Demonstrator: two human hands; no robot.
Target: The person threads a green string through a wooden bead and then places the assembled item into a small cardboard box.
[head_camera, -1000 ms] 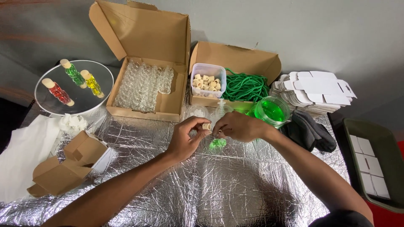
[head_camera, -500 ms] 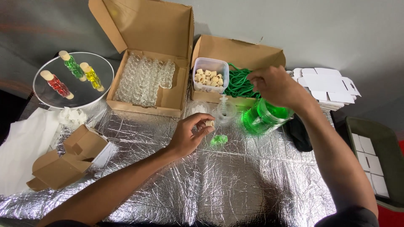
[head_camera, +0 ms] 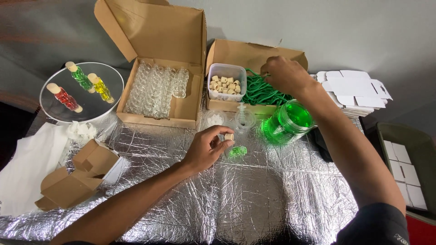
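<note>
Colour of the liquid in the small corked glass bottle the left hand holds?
Green, in the small corked glass bottle held by the left hand; head view.

Two hands: left hand (head_camera: 206,149), right hand (head_camera: 284,75). Three corked filled bottles on round mirror tray (head_camera: 59,115) at 10 o'clock: green bottle (head_camera: 79,75), yellow bottle (head_camera: 101,87), red bottle (head_camera: 64,97). One small green bottle (head_camera: 236,151) at centre, in left fingers. One green jar (head_camera: 286,123) at 2 o'clock. Two open cardboard boxes at 12 o'clock: larger box (head_camera: 159,68), smaller box (head_camera: 254,59). One tub of corks (head_camera: 226,83); corks too many to count.
</note>
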